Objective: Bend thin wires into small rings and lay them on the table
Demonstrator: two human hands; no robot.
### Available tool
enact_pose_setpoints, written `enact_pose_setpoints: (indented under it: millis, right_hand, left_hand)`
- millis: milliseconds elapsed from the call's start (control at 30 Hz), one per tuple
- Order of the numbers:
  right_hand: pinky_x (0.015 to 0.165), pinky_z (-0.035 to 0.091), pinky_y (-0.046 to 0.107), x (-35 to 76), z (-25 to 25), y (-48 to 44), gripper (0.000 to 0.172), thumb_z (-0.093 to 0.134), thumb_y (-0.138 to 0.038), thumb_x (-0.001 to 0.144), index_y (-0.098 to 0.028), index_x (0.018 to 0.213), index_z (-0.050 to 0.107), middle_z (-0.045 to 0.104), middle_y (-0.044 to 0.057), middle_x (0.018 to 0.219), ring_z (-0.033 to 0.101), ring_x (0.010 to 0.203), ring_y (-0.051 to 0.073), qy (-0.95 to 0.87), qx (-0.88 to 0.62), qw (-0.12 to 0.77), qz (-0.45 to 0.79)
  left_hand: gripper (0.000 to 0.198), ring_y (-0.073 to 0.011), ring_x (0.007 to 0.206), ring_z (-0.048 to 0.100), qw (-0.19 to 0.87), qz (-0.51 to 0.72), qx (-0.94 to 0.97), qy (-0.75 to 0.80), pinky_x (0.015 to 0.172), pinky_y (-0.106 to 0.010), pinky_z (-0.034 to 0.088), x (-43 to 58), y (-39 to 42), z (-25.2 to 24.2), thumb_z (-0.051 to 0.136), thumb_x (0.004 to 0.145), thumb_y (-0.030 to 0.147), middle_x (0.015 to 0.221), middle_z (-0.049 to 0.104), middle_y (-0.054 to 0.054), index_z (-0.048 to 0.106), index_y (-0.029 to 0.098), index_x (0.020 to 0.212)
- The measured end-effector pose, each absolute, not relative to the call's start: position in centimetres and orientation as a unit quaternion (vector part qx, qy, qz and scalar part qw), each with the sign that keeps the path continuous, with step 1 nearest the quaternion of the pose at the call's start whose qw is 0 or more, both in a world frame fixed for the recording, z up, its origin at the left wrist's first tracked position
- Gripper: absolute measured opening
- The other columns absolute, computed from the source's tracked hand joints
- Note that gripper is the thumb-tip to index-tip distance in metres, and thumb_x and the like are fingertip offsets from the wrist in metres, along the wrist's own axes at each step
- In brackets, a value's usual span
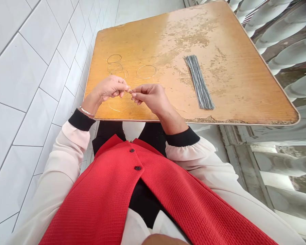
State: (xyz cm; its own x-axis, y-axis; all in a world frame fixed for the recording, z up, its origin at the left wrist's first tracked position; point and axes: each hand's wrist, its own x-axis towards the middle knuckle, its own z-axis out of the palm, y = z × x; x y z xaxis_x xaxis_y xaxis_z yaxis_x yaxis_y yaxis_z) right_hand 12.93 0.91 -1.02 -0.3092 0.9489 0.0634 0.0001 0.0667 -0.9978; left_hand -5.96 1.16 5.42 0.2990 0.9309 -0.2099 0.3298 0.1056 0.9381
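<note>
My left hand (114, 87) and my right hand (151, 96) meet above the table's near edge, fingertips pinched almost together. Between them runs a thin wire (130, 90), mostly hidden by the fingers. Part of a fine wire curve (114, 108) shows below my left hand; whether it joins the held wire I cannot tell. Just beyond my left hand several wire rings (114, 68) lie partly overlapping. A single wire ring (146, 71) rests apart from them, beyond my right hand. To the right lies a bundle of straight grey wires (199, 83).
The wooden table (234, 78) has a worn, peeling top and a chipped near edge. A white tiled surface (28, 81) is on the left. White balusters (290, 51) stand along the right side.
</note>
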Motion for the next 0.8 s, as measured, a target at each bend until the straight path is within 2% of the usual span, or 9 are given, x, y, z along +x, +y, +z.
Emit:
enact_pose_setpoints:
  millis: [67,133,200,267,500,700,800]
  right_hand:
    - [0.055,0.053,0.021,12.6,-1.3,1.2,0.014,0.083,-0.021,0.079,-0.015,0.076,0.071,0.068,0.001,0.066,0.059,0.053,0.008,-0.545,-0.416,0.449,0.573]
    - [0.055,0.054,0.020,12.5,-1.6,1.4,0.016,0.082,-0.021,0.080,-0.016,0.074,0.068,0.069,0.001,0.067,0.062,0.054,0.008,-0.499,-0.427,0.478,0.583]
    - [0.054,0.054,0.019,12.5,-2.0,1.7,0.017,0.082,-0.023,0.080,-0.016,0.074,0.067,0.070,0.001,0.067,0.063,0.055,0.008,-0.465,-0.435,0.495,0.591]
    - [0.053,0.055,0.018,12.5,-2.2,1.7,0.017,0.082,-0.023,0.079,-0.017,0.073,0.067,0.070,0.001,0.067,0.064,0.055,0.009,-0.442,-0.443,0.500,0.599]
    - [0.051,0.051,0.014,11.6,-2.5,0.6,0.017,0.083,-0.019,0.074,-0.016,0.068,0.068,0.072,0.001,0.069,0.063,0.056,0.006,-0.401,-0.433,0.497,0.636]
    - [0.037,0.035,0.013,10.7,-2.1,1.7,0.028,0.086,-0.010,0.067,-0.015,0.055,0.061,0.056,-0.004,0.047,0.048,0.041,0.003,-0.496,-0.479,0.428,0.584]
    - [0.037,0.035,0.013,10.1,-1.8,2.3,0.028,0.087,-0.010,0.067,-0.014,0.055,0.062,0.059,-0.003,0.048,0.048,0.040,0.003,-0.521,-0.484,0.403,0.576]
  left_hand:
    - [0.022,-0.0019,0.051,0.052,0.545,0.330,0.594,0.491,0.051,-0.017,0.033,-6.2,1.5,5.1,0.063,0.094,0.017,0.063,0.064,-0.001,0.069,0.011,0.073]
    - [0.023,-0.0048,0.070,0.065,0.553,0.395,0.565,0.469,0.067,-0.017,0.047,-6.6,1.4,4.5,0.062,0.098,0.031,0.081,0.071,-0.003,0.072,0.012,0.087]
    - [0.022,-0.0065,0.082,0.069,0.540,0.433,0.538,0.482,0.077,-0.018,0.051,-6.7,0.5,3.7,0.061,0.099,0.034,0.091,0.073,-0.004,0.070,0.014,0.095]
    - [0.022,-0.0069,0.083,0.070,0.513,0.437,0.525,0.520,0.077,-0.018,0.051,-6.4,-0.9,2.9,0.061,0.099,0.035,0.093,0.074,-0.004,0.068,0.015,0.094]
    - [0.050,-0.0093,0.064,0.069,0.529,0.415,0.473,0.569,0.059,-0.019,0.049,-5.0,-3.1,1.9,0.048,0.098,0.062,0.073,0.072,-0.004,0.063,0.015,0.092]
    - [0.044,-0.0080,0.049,0.060,0.519,0.387,0.448,0.617,0.050,-0.018,0.040,-6.6,-0.7,1.4,0.051,0.099,0.058,0.057,0.066,-0.001,0.061,0.016,0.091]
    - [0.041,-0.0067,0.046,0.057,0.512,0.385,0.456,0.618,0.048,-0.018,0.036,-6.6,-0.4,1.3,0.050,0.100,0.055,0.056,0.064,0.000,0.061,0.016,0.089]
